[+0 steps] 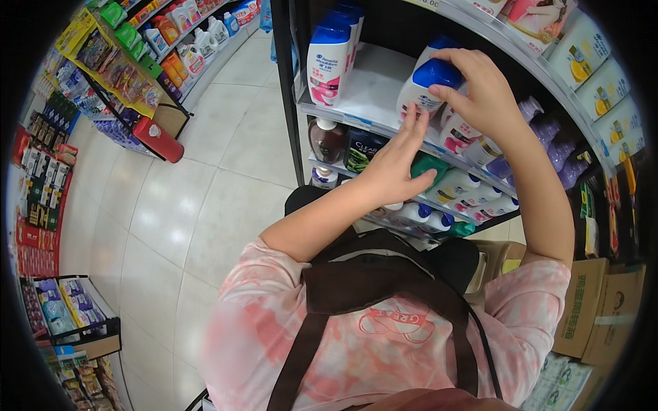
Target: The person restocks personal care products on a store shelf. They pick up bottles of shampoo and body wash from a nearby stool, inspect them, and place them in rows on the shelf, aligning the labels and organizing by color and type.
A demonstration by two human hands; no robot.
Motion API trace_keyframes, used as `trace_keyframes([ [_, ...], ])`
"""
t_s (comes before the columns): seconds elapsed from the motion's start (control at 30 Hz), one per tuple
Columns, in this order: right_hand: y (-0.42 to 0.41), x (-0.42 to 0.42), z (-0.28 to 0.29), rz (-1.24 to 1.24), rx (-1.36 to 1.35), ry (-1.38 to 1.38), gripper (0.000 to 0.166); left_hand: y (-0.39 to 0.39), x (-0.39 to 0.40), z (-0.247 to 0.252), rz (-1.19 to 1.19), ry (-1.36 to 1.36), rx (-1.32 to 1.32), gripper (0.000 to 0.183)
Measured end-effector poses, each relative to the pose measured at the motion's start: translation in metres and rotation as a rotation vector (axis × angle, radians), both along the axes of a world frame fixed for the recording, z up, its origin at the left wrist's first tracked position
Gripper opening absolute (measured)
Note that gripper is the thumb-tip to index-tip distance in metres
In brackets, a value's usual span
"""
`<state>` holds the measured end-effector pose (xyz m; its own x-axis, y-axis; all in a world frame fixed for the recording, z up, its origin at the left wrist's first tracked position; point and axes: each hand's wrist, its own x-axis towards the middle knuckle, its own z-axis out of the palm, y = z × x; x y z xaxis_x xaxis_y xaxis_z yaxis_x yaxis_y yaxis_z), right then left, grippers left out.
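Observation:
My right hand (480,90) grips a white Head & Shoulders shampoo bottle (419,95) around its blue cap (438,73), thumb on the near side. The bottle leans at the front edge of a white shelf board (378,74). With fingers stretched and the thumb apart, my left hand (393,169) lays its fingertips on the bottle's lower front. Behind that bottle, another blue-capped bottle (434,47) is partly hidden. To the left stands a short row of matching bottles (327,64). More pink-and-white bottles (456,134) sit just right of the held one.
Below are shelves with a dark pump bottle (327,141), a black Clear pack (362,149) and lying white bottles (452,185). Purple bottles (558,151) stand to the right. Cardboard boxes (581,308) are at the lower right. A red cylinder (158,139) stands across the tiled aisle (205,205).

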<state>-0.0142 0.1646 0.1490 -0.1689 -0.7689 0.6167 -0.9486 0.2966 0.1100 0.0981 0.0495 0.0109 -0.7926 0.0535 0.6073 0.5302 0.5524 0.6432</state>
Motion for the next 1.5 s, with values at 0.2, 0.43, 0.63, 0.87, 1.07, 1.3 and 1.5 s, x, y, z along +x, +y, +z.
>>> trace_keyframes([
  [0.2,-0.025,-0.003,0.004,0.011,0.013,0.011,0.039,-0.02,-0.011,0.001,0.09,0.046,0.024,0.094],
  [0.43,-0.05,-0.021,-0.004,-0.056,0.021,-0.035,0.039,-0.04,-0.036,-0.004,0.153,0.037,0.002,0.095],
  [0.63,-0.068,-0.033,-0.005,-0.123,0.064,-0.084,0.041,-0.053,-0.054,-0.002,0.195,-0.019,0.015,0.094],
  [0.87,-0.082,-0.047,0.0,-0.225,0.152,-0.139,0.042,-0.066,-0.073,-0.004,0.237,-0.007,-0.038,0.094],
  [1.07,-0.092,-0.053,-0.002,-0.268,0.164,-0.179,0.043,-0.069,-0.072,0.001,0.218,-0.101,0.02,0.094],
  [1.3,-0.104,-0.068,-0.004,-0.247,0.136,-0.212,0.043,-0.074,-0.075,0.004,0.22,-0.131,0.015,0.094],
  [1.5,-0.118,-0.079,-0.009,-0.255,0.125,-0.086,0.045,-0.079,-0.081,0.001,0.221,-0.15,0.032,0.094],
])
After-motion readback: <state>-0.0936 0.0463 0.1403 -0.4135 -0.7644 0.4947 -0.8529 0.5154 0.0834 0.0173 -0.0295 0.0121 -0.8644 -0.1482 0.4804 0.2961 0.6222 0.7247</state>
